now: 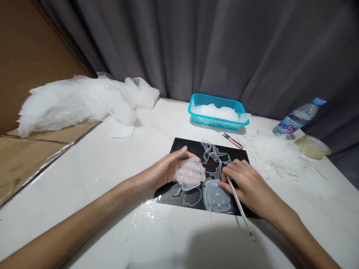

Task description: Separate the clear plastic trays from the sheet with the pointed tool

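Observation:
My left hand [171, 168] holds a thin, translucent plastic sheet [190, 174] with a wavy outline and small holes, thumb raised and fingers behind it. In my right hand [241, 183] is a slim white stick [240, 207] that slants down toward me, its lower end dark. The right fingertips are at the upper right edge of a similar rounded translucent sheet [217, 196], perhaps several layers thick, lying on a black mat [179, 200]. Whether they touch it I cannot tell. Clear cut-out scraps [215, 156] lie on the mat between and beyond my hands.
A blue basket [218, 123] with white translucent pieces stands at the back. Small pink-handled snips [233, 141] lie before it. To the right are a scrap pile [276, 151], a tilted-looking water bottle [298, 118] and a yellowish tub [312, 147]. A large heap of white sheets [84, 99] covers the back left.

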Action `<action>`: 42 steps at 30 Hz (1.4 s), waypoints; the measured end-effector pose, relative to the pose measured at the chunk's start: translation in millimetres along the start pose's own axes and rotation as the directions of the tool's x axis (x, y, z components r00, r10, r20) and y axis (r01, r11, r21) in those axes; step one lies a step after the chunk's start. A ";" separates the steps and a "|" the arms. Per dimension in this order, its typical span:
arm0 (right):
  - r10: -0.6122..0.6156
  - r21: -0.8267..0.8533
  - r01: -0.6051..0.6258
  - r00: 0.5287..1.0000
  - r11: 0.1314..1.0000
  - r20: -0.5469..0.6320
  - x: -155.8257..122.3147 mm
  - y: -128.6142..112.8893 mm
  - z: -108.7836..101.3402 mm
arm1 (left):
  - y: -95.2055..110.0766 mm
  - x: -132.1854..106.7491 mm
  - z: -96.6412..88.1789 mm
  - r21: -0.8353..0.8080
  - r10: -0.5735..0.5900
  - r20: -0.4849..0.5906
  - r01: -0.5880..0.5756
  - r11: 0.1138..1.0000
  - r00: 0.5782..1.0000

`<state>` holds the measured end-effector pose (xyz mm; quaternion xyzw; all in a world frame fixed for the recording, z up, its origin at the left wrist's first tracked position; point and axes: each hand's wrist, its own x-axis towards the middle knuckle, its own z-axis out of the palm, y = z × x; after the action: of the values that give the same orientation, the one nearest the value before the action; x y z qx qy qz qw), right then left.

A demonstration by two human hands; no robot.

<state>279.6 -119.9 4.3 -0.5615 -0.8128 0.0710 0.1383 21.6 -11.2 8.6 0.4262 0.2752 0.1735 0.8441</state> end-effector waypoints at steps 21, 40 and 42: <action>0.083 0.079 -0.085 0.996 0.993 0.025 4.2 1.4 -0.6 | 3.3 -2.2 3.8 -0.020 0.001 -0.065 -0.002 1.000 0.998; 0.136 0.204 -0.112 0.985 0.973 -0.110 20.8 8.2 1.5 | 140.0 169.5 -10.9 0.905 0.692 0.249 -0.417 0.083 0.678; 0.127 0.214 -0.098 0.984 0.972 -0.124 20.1 9.2 3.4 | 131.9 169.4 -3.4 0.925 0.662 0.265 -0.379 0.031 0.701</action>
<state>280.1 -97.7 1.5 -0.5929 -0.7563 0.1241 0.2470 145.3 156.2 60.8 0.8809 0.2419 0.3216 0.2491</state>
